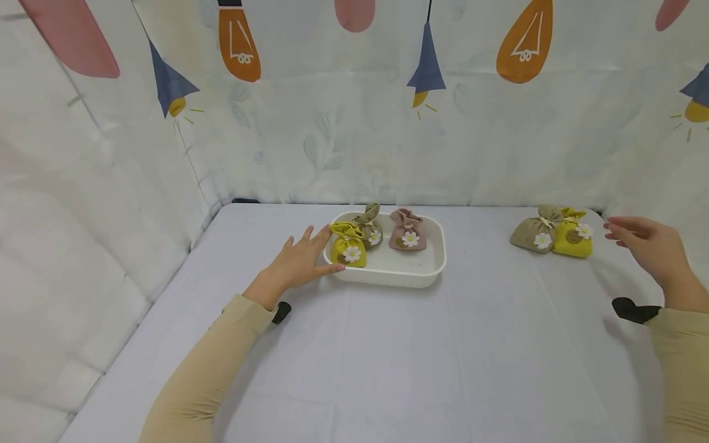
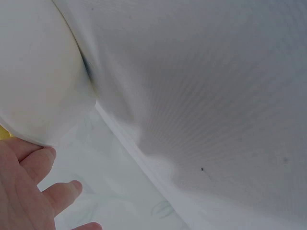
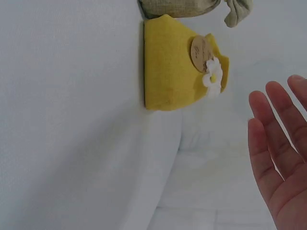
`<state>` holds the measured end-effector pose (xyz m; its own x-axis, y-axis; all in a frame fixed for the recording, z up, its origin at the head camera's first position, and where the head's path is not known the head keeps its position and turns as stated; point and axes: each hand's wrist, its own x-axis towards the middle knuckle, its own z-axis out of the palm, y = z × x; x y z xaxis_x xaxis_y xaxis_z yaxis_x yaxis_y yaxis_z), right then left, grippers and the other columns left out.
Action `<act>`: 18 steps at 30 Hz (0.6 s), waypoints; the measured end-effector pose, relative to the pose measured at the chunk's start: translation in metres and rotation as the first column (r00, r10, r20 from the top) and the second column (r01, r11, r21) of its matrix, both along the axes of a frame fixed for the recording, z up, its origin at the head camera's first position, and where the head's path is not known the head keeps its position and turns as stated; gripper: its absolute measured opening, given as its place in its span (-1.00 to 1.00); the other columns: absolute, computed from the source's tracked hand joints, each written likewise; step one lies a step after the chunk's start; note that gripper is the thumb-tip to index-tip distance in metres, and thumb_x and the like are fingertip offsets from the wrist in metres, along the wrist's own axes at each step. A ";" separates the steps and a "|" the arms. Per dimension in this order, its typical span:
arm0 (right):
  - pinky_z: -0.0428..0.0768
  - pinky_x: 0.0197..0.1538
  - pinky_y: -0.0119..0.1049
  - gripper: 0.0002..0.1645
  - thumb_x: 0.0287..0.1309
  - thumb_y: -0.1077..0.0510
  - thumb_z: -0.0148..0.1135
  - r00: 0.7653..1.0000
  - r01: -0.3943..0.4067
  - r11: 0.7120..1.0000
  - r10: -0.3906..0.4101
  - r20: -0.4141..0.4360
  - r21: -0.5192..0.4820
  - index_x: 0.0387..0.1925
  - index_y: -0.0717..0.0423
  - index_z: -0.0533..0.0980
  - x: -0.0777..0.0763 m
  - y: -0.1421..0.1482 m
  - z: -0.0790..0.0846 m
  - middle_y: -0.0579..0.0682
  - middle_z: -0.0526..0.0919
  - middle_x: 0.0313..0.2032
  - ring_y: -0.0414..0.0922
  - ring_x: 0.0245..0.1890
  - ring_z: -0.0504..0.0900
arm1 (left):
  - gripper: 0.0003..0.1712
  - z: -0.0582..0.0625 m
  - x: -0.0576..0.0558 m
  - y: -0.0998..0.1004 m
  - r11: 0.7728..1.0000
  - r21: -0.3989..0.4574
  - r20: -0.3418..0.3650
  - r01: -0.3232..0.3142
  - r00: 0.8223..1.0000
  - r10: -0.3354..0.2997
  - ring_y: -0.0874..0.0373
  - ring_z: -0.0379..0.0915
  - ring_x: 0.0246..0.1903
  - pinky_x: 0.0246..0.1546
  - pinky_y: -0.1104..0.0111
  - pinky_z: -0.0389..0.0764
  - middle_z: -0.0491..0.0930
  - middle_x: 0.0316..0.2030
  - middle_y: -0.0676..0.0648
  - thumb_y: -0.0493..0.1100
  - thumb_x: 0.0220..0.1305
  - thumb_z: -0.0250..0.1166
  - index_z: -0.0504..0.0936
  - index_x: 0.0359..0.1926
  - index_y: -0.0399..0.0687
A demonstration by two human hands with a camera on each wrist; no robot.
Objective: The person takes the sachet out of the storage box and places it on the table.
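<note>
A white tray (image 1: 388, 277) holds a yellow pouch (image 1: 348, 246), a grey-green pouch (image 1: 368, 227) and a dusky pink pouch (image 1: 408, 231), each with a white flower. At the tray's left end my left hand (image 1: 299, 261) has its fingers spread, touching the rim. The left wrist view shows fingertips (image 2: 45, 155) against the tray's wall (image 2: 53, 86). To the right, another yellow pouch (image 1: 573, 237) leans beside a second grey-green pouch (image 1: 534, 234) on the table. My right hand (image 1: 653, 246) hovers just right of that yellow pouch, apart from it, with nothing in its fingers.
A pale cloth covers the table (image 1: 388, 357). Behind it hangs a white curtain (image 1: 360, 141) printed with lamps and bulbs, and more white fabric (image 1: 94, 227) stands along the left side.
</note>
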<state>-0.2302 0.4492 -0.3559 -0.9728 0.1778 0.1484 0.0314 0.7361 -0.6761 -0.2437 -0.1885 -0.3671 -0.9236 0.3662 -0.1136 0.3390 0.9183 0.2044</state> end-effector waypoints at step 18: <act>0.37 -0.22 -0.70 -0.51 0.51 -0.03 0.15 0.980 -0.173 0.982 0.164 -0.117 -0.070 0.25 0.21 0.54 -0.006 -0.058 0.025 -0.70 0.56 -0.30 -0.63 -0.19 0.48 | 0.22 0.000 0.000 0.000 1.000 0.006 0.002 -0.005 1.000 0.005 -0.19 -0.34 0.58 0.44 -0.32 -0.17 -0.15 0.63 -0.11 0.55 0.34 0.07 -0.15 0.66 -0.10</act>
<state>-0.2364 0.3916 -0.3313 -0.9683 0.0280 0.2481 -0.1663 0.6687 -0.7247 -0.2440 -0.1882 -0.3671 -0.9253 0.3620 -0.1133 0.3338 0.9189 0.2102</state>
